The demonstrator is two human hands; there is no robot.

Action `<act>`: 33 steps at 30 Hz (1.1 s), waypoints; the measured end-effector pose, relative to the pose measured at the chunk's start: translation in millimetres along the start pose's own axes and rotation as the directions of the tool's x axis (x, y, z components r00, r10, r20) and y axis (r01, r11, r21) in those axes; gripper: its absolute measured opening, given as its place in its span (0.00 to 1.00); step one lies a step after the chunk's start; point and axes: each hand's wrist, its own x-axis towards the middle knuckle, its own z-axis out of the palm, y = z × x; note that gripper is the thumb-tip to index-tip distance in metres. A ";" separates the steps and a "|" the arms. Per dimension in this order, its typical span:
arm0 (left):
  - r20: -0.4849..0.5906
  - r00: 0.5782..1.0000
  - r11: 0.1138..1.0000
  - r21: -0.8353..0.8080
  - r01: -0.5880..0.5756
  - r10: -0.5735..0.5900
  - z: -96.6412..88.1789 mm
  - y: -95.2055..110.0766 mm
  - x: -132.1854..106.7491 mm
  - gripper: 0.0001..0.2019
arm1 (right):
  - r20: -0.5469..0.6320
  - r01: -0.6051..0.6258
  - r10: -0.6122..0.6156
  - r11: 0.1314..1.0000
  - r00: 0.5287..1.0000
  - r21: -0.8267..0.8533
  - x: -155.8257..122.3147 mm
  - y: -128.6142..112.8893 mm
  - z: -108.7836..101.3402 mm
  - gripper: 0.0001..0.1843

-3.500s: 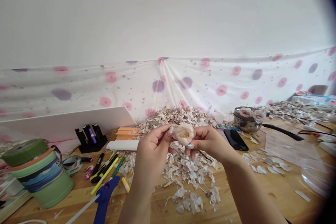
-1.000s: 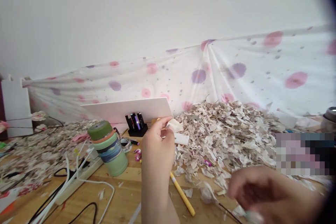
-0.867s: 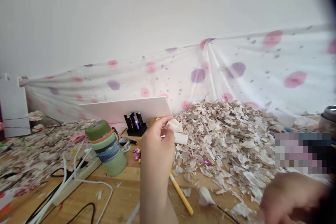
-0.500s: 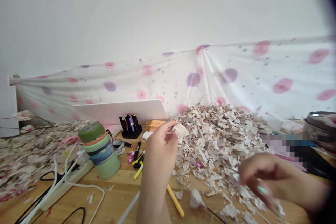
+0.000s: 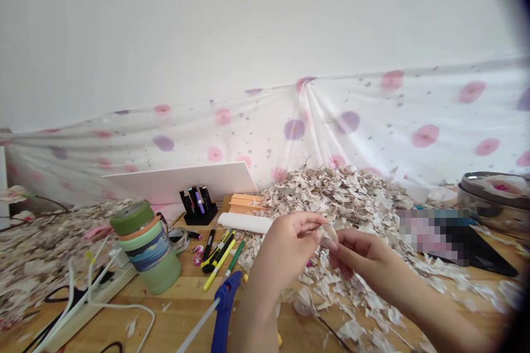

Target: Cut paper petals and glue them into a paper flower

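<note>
My left hand (image 5: 292, 245) and my right hand (image 5: 366, 256) meet in front of the heap of pale dried petals (image 5: 343, 190). Between their fingertips is a small cream petal (image 5: 330, 230). The left fingers pinch it from the left, the right thumb and fingers from the other side. Close to my left forearm lies a blue hot glue gun (image 5: 226, 306), with a long whitish glue stick (image 5: 199, 325) sticking out of its back. Below my hands, a dried flower petal (image 5: 304, 302) sits at the end of a thin dark stem (image 5: 333, 333).
A green thermos (image 5: 149, 253) stands left, beside a power strip (image 5: 93, 309) with cables. Markers fill a black stand (image 5: 201, 212); a white roll (image 5: 244, 222) and several pens lie nearby. More petals (image 5: 41, 253) cover the far left. At right are a black tablet-like object (image 5: 492, 251) and a round container (image 5: 492, 204).
My right hand has come left from above the loose petals to meet my left hand at the petal. My left hand has moved right and down, and the blue glue gun now shows.
</note>
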 end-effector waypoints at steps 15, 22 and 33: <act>-0.176 0.952 0.743 0.665 -0.072 0.250 46.7 13.9 2.3 0.13 | -0.153 -0.023 0.004 0.992 0.988 -0.120 5.2 8.8 -12.6 0.26; -0.162 0.945 0.780 0.612 -0.129 0.283 53.9 4.8 8.6 0.15 | -0.151 -0.032 0.008 0.987 0.989 -0.156 7.4 10.4 -24.4 0.25; -0.109 0.942 0.789 0.581 -0.199 0.318 46.7 2.1 13.4 0.19 | -0.296 -0.054 0.018 0.992 0.955 -0.114 10.6 46.6 -37.7 0.27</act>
